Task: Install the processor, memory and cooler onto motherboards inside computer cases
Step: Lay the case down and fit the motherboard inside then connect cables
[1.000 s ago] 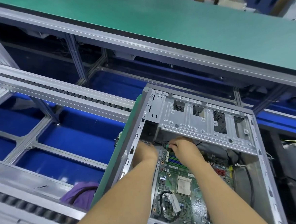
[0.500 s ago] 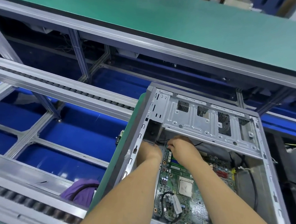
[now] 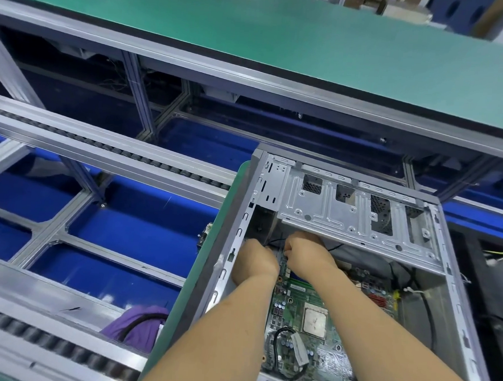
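we see one open computer case (image 3: 458, 318) lying on its side, with one green motherboard (image 3: 311, 295) on its floor. both of our hands reach into the far end of the case, under the edge of one silver drive bracket (image 3: 347, 212).

the left hand (image 3: 255, 260) sits against the left wall of the case, knuckles up; its fingers are turned down out of sight, so we cannot tell whether they grip anything. the right hand (image 3: 307, 253) is just beside it, to its right, fingers curled downward at the far edge of the board; what they press or pinch is hidden under the hand. the two hands are nearly touching.

nearer to us than both hands, between the two forearms, one square processor (image 3: 314, 321) lies in its socket, metal top exposed. nearer still, one black cable loop (image 3: 280, 356) lies on the board. one red connector block (image 3: 378, 300) sits to the right of the right forearm.

left of the left hand, outside the case, we count two roller rails (image 3: 122, 148), and one purple cloth (image 3: 139, 325) lies by the near rail. beyond both hands runs one green-topped bench (image 3: 284, 38).
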A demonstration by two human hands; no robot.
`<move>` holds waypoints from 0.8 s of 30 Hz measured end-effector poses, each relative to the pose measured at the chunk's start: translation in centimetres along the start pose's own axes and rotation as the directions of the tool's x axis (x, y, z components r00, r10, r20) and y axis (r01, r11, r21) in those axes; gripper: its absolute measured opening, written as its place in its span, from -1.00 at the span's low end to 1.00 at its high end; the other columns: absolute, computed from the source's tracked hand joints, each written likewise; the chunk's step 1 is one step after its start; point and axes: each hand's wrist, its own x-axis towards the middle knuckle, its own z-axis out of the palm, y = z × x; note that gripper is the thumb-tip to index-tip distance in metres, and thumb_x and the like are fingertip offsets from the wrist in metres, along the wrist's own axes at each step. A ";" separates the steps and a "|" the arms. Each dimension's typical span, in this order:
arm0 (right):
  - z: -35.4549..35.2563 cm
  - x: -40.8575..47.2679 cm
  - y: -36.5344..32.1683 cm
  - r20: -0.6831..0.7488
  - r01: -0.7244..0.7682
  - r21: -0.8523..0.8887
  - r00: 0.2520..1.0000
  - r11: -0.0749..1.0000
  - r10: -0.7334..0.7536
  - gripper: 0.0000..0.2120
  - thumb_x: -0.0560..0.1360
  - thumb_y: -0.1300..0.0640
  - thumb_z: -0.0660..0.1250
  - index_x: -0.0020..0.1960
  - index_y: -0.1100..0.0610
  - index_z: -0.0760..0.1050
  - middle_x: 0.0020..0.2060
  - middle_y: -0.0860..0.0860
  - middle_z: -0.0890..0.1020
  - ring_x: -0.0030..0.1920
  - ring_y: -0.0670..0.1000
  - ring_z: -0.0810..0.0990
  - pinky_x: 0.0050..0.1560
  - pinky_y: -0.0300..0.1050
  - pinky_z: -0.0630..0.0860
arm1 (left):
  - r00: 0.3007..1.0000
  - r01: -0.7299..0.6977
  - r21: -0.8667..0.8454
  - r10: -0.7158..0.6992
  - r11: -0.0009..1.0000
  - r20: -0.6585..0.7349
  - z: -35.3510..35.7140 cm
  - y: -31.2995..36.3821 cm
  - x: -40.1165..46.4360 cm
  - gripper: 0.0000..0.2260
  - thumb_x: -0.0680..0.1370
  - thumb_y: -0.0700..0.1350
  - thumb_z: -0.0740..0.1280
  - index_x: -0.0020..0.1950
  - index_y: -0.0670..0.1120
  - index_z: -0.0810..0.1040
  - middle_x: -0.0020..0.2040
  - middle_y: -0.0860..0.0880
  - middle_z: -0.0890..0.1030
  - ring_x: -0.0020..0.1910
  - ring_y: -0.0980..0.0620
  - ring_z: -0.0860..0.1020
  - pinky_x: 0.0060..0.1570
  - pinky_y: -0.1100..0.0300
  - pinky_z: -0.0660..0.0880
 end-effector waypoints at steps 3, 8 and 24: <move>-0.4 0.0 -0.2 0.018 -0.020 -0.009 1.000 1.000 0.020 -0.81 0.54 0.27 0.30 -0.22 0.10 0.44 -0.31 0.03 0.50 -0.29 0.07 0.47 -0.17 -0.14 0.52 | 1.000 -0.018 0.014 0.018 1.000 -0.001 0.0 -0.1 -0.1 -0.81 0.64 -0.04 0.24 0.12 -0.09 0.59 0.05 -0.09 0.65 -0.05 -0.14 0.58 -0.17 0.10 0.43; -0.9 -0.4 -0.7 0.011 -0.038 0.031 0.999 0.999 0.037 -0.81 0.52 0.29 0.31 -0.25 0.12 0.44 -0.27 0.07 0.55 -0.22 0.11 0.54 -0.04 -0.11 0.59 | 0.998 -0.067 0.011 0.066 0.998 0.019 -0.4 -0.1 -0.6 -0.78 0.64 -0.03 0.22 0.11 -0.11 0.58 0.06 -0.12 0.64 0.01 -0.18 0.60 -0.13 0.08 0.48; -6.2 -13.2 5.6 -0.432 0.213 0.536 0.901 0.817 0.049 -0.66 0.59 0.22 0.24 -0.36 0.09 0.45 -0.48 -0.03 0.47 -0.40 -0.05 0.38 -0.32 -0.11 0.30 | 0.724 -0.682 0.094 0.688 0.726 -0.061 -1.1 5.7 -10.4 -0.54 0.71 0.05 -0.06 0.01 -0.14 0.56 -0.08 -0.13 0.63 -0.04 -0.19 0.57 -0.17 0.05 0.39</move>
